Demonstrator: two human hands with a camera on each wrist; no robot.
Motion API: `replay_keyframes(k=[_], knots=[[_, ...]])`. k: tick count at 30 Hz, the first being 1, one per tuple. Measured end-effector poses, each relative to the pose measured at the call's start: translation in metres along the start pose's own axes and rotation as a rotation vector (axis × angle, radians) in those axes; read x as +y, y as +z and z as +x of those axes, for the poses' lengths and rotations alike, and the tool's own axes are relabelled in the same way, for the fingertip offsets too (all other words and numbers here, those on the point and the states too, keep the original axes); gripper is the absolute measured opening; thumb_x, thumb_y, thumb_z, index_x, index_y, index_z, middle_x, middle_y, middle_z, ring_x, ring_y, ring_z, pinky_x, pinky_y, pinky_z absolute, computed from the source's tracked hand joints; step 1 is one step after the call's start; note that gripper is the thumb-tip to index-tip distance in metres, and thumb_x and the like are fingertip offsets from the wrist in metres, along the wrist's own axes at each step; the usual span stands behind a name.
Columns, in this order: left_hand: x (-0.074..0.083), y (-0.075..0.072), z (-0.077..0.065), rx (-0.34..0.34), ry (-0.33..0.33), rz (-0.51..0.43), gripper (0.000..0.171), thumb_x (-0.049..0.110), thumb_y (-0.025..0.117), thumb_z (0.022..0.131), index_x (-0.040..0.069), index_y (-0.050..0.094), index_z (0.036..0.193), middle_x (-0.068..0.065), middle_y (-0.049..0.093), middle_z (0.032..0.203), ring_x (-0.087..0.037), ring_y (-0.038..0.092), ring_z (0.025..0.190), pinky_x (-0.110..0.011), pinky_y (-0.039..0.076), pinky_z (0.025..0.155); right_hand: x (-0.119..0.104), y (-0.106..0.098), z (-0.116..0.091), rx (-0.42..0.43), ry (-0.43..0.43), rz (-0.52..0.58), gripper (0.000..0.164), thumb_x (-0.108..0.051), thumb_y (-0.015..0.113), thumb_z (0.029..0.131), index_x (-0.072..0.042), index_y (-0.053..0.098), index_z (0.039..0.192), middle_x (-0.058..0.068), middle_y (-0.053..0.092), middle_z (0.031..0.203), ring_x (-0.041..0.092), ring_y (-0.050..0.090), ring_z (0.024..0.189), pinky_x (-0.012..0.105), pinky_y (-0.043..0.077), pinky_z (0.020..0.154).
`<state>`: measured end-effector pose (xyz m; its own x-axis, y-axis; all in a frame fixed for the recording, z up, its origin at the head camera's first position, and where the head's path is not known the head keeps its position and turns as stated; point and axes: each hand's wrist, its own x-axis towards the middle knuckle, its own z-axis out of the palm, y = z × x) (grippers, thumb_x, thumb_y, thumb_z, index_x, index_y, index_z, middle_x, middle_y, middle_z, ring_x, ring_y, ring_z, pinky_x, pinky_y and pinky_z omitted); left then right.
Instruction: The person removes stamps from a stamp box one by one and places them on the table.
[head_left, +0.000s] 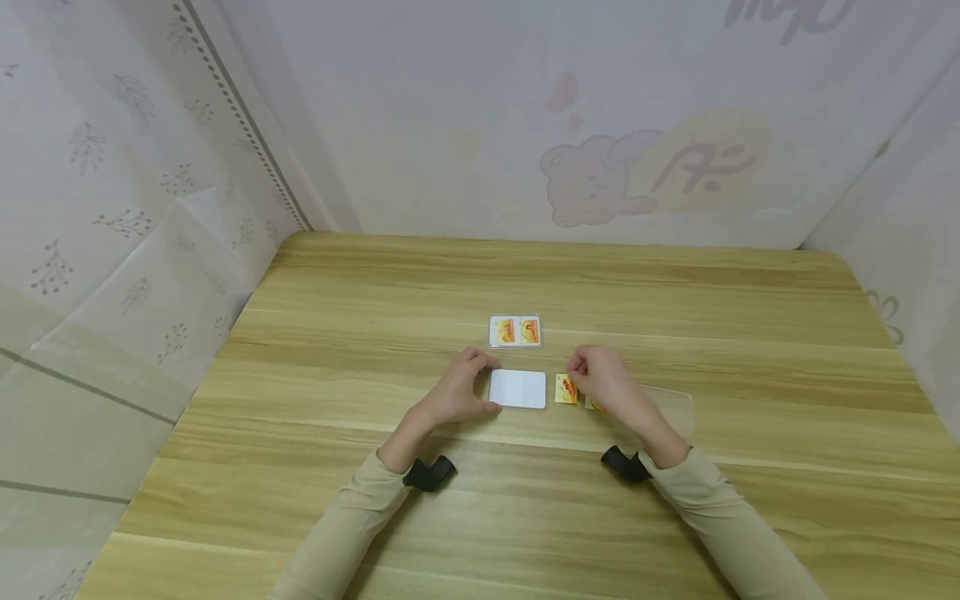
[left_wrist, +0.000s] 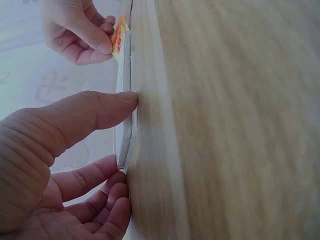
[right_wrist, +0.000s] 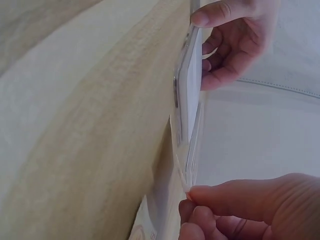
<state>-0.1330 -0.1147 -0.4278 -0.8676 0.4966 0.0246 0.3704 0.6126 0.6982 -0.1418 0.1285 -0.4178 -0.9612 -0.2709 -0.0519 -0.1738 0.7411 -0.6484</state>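
A flat white rectangular plate with rounded corners [head_left: 517, 389] lies on the table, its top plain white. My left hand [head_left: 459, 390] grips it at its left end, thumb on the near edge and fingers at the far edge and corner. To its right, a small yellow picture card with red marks [head_left: 566, 390] is pinched between the thumb and fingers of my right hand [head_left: 603, 379]. The left wrist view shows this card [left_wrist: 119, 42] tilted up at the plate's far end. Another small yellow card [head_left: 593, 404] lies partly hidden under my right hand.
Behind the white plate lies a similar clear-edged plate [head_left: 515, 342] bearing two orange and yellow pictures. A thin transparent sheet or lid [head_left: 675, 408] rests on the wooden table [head_left: 360, 333] beside my right forearm. Patterned cloth [head_left: 420, 125] hangs behind the table's back edge.
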Motion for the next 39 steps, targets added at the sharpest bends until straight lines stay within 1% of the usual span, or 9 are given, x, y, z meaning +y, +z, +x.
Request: replay_keyframes(k=[6, 13, 18, 24, 28, 33, 39], knots=[[0.0006, -0.0007, -0.0009, 0.003, 0.009, -0.001, 0.051, 0.003, 0.082, 0.064, -0.007, 0.058, 0.109, -0.016, 0.052, 0.108, -0.031, 0.050, 0.104, -0.044, 0.041, 0.093, -0.0045, 0.0013, 0.0000, 0.002, 0.002, -0.038, 0.008, 0.006, 0.059, 0.079, 0.000, 0.060, 0.073, 0.004, 0.053, 0.062, 0.015, 0.047, 0.058, 0.024, 0.039, 0.051], [0.0011, -0.0008, -0.0017, 0.003, 0.001, -0.010, 0.052, 0.002, 0.082, 0.064, -0.007, 0.058, 0.109, -0.016, 0.052, 0.109, -0.031, 0.050, 0.104, -0.044, 0.041, 0.094, -0.0046, 0.0032, -0.0010, 0.009, -0.017, -0.070, 0.008, 0.007, 0.057, 0.078, 0.001, 0.060, 0.073, 0.004, 0.053, 0.063, 0.015, 0.048, 0.059, 0.025, 0.040, 0.052], [0.0002, -0.0001, -0.0013, 0.004, -0.005, -0.013, 0.052, 0.002, 0.082, 0.064, -0.006, 0.058, 0.109, -0.016, 0.052, 0.108, -0.030, 0.050, 0.104, -0.044, 0.041, 0.093, -0.0052, 0.0047, -0.0001, 0.012, -0.007, -0.113, 0.010, 0.007, 0.056, 0.078, 0.000, 0.060, 0.073, 0.004, 0.054, 0.064, 0.016, 0.048, 0.059, 0.025, 0.041, 0.052], [-0.0004, 0.0002, -0.0007, 0.003, -0.008, -0.013, 0.052, 0.003, 0.082, 0.064, -0.006, 0.058, 0.109, -0.015, 0.052, 0.108, -0.030, 0.049, 0.103, -0.044, 0.040, 0.093, -0.0067, 0.0062, 0.0009, 0.003, -0.002, -0.125, 0.012, 0.008, 0.055, 0.078, -0.001, 0.059, 0.071, 0.004, 0.054, 0.064, 0.015, 0.047, 0.059, 0.024, 0.039, 0.051], [0.0000, -0.0001, -0.0006, 0.003, -0.016, -0.021, 0.052, 0.003, 0.082, 0.064, -0.006, 0.058, 0.109, -0.015, 0.052, 0.108, -0.030, 0.050, 0.103, -0.044, 0.040, 0.093, -0.0057, 0.0076, 0.0011, 0.008, -0.022, -0.142, 0.014, 0.009, 0.055, 0.077, -0.002, 0.057, 0.069, 0.004, 0.053, 0.063, 0.015, 0.047, 0.059, 0.025, 0.039, 0.051], [-0.0003, 0.0001, -0.0002, 0.011, -0.007, -0.012, 0.052, 0.003, 0.083, 0.063, -0.006, 0.058, 0.108, -0.015, 0.053, 0.107, -0.030, 0.050, 0.102, -0.044, 0.041, 0.092, -0.0058, 0.0082, 0.0012, 0.020, -0.042, -0.160, 0.015, 0.010, 0.054, 0.076, -0.002, 0.056, 0.067, 0.004, 0.052, 0.062, 0.016, 0.047, 0.058, 0.025, 0.039, 0.051], [-0.0018, 0.0009, 0.0012, 0.007, -0.008, -0.004, 0.052, 0.003, 0.082, 0.064, -0.007, 0.058, 0.109, -0.016, 0.053, 0.109, -0.030, 0.050, 0.103, -0.044, 0.041, 0.093, -0.0066, 0.0083, 0.0028, 0.016, -0.030, -0.195, 0.015, 0.010, 0.054, 0.075, -0.002, 0.056, 0.067, 0.004, 0.052, 0.062, 0.016, 0.048, 0.058, 0.025, 0.040, 0.050]])
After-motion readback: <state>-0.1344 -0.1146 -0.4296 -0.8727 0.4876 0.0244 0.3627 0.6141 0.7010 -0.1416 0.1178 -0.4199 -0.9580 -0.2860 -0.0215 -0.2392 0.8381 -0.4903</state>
